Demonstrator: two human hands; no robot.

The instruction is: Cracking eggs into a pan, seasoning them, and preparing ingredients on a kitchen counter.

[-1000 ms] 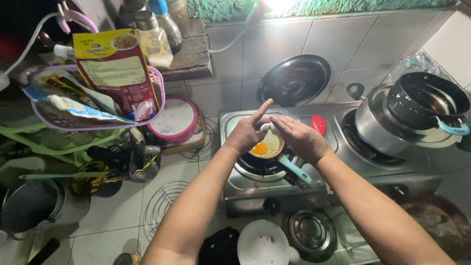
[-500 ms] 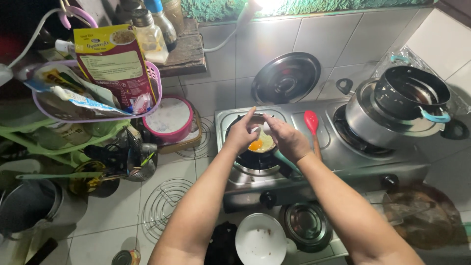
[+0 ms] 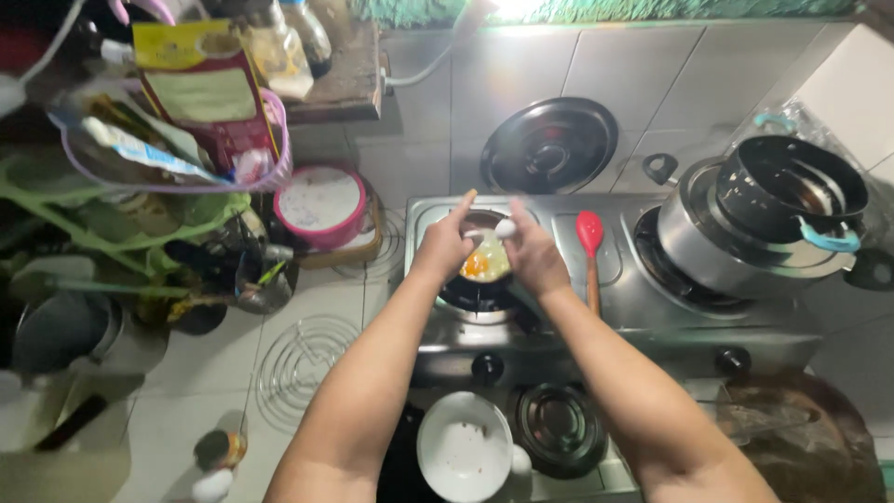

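Eggshell (image 3: 504, 227), white, pinched between fingers of both hands directly above small pan (image 3: 484, 265) on stove (image 3: 615, 307) left burner. Left hand (image 3: 445, 244) grips shell's left side, index finger raised; right hand (image 3: 535, 253) grips its right side. Yolk and white (image 3: 482, 266) lie in pan just below shell. Red spatula (image 3: 589, 244) rests right of pan on stove top. Stacked pots (image 3: 764, 219) sit on right burner. White bowl (image 3: 463, 456) below stove front.

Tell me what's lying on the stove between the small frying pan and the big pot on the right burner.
A red spatula lies on the stove top between the small pan and the pot, in the head view.
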